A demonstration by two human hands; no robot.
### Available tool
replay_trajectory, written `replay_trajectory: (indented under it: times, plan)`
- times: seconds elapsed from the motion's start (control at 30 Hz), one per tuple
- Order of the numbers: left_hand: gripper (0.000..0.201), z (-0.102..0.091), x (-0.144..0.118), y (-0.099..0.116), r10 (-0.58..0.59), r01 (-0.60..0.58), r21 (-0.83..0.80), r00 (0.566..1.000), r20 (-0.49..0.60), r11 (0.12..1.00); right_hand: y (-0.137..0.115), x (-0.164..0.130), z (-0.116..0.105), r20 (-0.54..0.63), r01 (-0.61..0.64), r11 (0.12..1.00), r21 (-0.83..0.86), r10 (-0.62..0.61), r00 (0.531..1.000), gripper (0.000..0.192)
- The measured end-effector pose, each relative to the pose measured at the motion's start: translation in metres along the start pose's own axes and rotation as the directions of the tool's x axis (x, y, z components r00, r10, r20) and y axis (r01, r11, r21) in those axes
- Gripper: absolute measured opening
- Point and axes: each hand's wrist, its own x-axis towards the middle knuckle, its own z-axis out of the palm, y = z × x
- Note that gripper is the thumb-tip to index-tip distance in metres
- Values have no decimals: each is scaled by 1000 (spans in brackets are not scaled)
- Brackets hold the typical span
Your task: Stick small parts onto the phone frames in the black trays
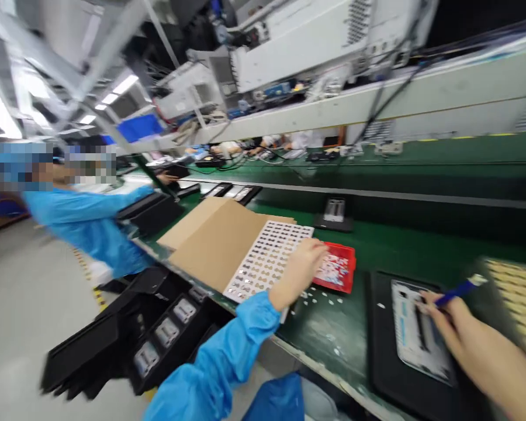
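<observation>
The left hand [298,268] is covering the red tray's [352,273] edge; I cannot say whether its fingers are pinching anything. The right hand [473,333] is grasping a blue tool [458,293], hiding its lower end.

We record a pale grey floor [21,304] at left, marked by a yellow-and-black tape strip [86,273] near the bench. The green-topped bench [421,245] recedes toward the far left; its front edge looks pale and worn. Above it we see a long off-white shelf [447,86] bearing white equipment cases [293,47], one with vent holes, and dark cables [394,96] draping over its front. At upper left, grey beams [109,49] slant across, blurred. We note several lit ceiling lamps [125,84], the largest glaring white at the left edge. Beside the beams shows a blue panel [140,127], material unclear.
</observation>
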Motion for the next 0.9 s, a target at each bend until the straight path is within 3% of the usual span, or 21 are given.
replay_trajectory:
  times: [0.07, 0.13, 0.23, 0.3, 0.4, 0.47, 0.57, 0.67, 0.8, 0.9]
  plan:
    - [23, 1, 1, -11, 45, -41, 81, 998, -52, 996, -24, -25, -32, 14, -6, 994, 111, 4, 1000, 54]
    - [22, 2, -1, -18, 65, -62, 44, 995, -77, 997, -46, -50, -55, 18, 5, 982, 188, -9, 1000, 45]
    - [29, 4, -15, -14, 73, -77, -23, 991, -110, 997, -66, -84, -70, 7, -39, 961, 273, 39, 999, 30]
    - [31, 10, -32, 3, 58, -65, -52, 989, -136, 997, -70, -101, -71, 3, -132, 941, 311, 138, 990, 26]
    - [47, 33, -54, 43, 185, -184, -160, 983, -10, 970, -72, -118, -65, 17, -305, 876, 373, 322, 947, 27]
    - [53, 57, -56, 70, 322, -294, -221, 942, 99, 930, -76, -128, -59, 19, -378, 824, 423, 409, 913, 27]
    - [52, 100, -35, 96, 397, -368, -169, 896, 196, 914, -87, -144, -52, 37, -443, 753, 486, 489, 872, 25]
    - [49, 132, -8, 105, 364, -380, -9, 878, 312, 925, -97, -163, -47, 40, -496, 697, 517, 559, 828, 25]
    - [52, 142, 9, 109, 304, -398, 127, 838, 452, 908, -101, -176, -44, -36, -529, 643, 554, 653, 756, 34]
    - [52, 132, 4, 111, 275, -383, 148, 837, 473, 912, -97, -174, -46, 23, -544, 593, 594, 663, 749, 35]
